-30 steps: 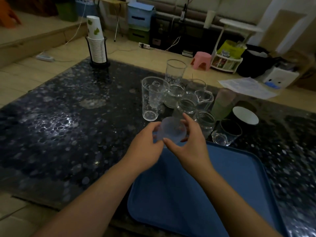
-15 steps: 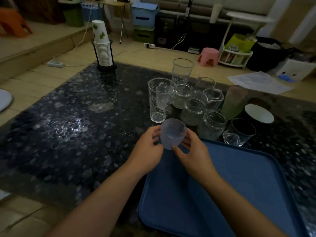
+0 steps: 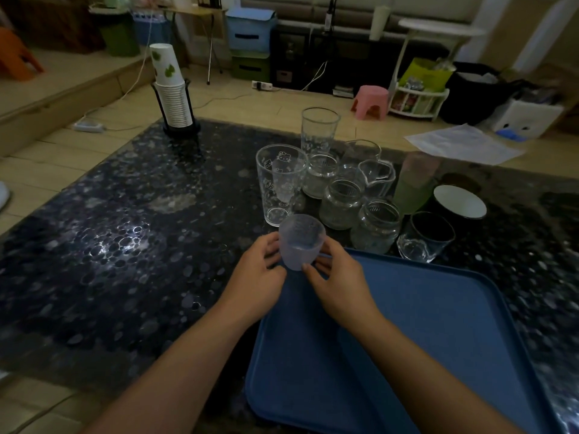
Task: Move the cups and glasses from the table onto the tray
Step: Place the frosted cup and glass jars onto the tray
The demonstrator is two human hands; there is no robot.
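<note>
We judge the task barely begun: our flat blue plastic tray (image 3: 438, 339) carries nothing yet, while about ten clear tumblers, jars and cups (image 3: 341, 195) stand clustered on the dark pebble-patterned glossy table (image 3: 109, 245) just beyond its far edge. Our left hand (image 3: 258, 277) and right hand (image 3: 340, 283) together grip a small frosted translucent plastic cup (image 3: 301, 242), upright over the tray's far-left corner, in a dim, cluttered room with a tan floor.
</note>
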